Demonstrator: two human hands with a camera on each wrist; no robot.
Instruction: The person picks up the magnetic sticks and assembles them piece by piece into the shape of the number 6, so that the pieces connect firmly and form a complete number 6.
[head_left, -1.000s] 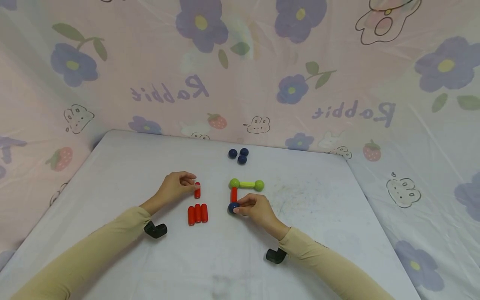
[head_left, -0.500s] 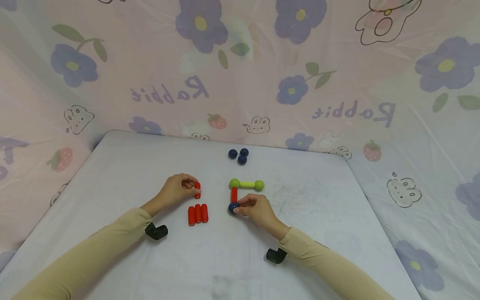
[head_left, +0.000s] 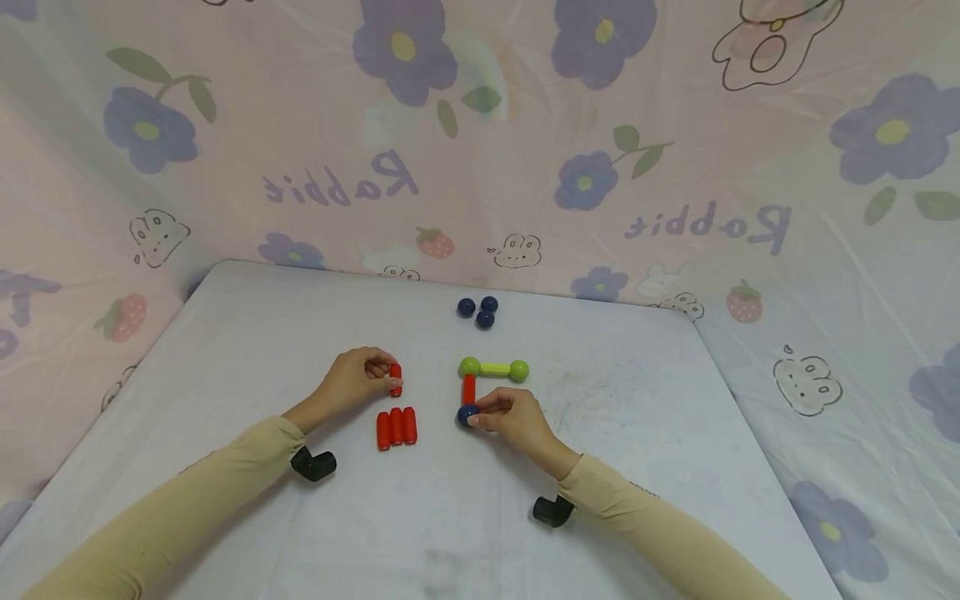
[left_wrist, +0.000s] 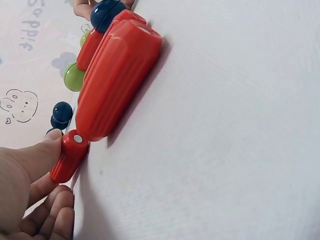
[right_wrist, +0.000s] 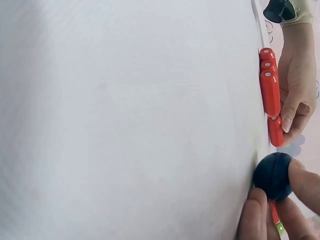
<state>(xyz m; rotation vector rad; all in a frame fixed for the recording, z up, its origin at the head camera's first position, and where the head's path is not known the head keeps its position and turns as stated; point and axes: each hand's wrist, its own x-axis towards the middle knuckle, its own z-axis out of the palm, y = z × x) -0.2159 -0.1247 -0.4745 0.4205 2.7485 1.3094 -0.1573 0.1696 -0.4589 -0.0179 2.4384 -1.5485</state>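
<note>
My left hand (head_left: pixel 352 379) pinches a short red magnetic rod (head_left: pixel 396 381) between thumb and fingers; the left wrist view shows a pale disc at the end of that rod (left_wrist: pixel 69 157). My right hand (head_left: pixel 517 421) pinches a dark blue ball (head_left: pixel 467 415), seen large in the right wrist view. That ball meets the near end of another red rod (head_left: pixel 468 389). At its far end this rod joins a green ball (head_left: pixel 469 367), from which a yellow-green rod (head_left: pixel 494 369) runs right to a second green ball (head_left: pixel 519 371).
Three red rods (head_left: pixel 397 427) lie side by side just nearer than my left hand. Three dark blue balls (head_left: pixel 485 319) sit grouped near the back of the white table (head_left: pixel 637 392). A printed curtain (head_left: pixel 480 167) hangs behind the table.
Between a second and half a second ago, my left fingers shifted slightly on the red rod and the left wrist moved a little. My right hand stays on the blue ball.
</note>
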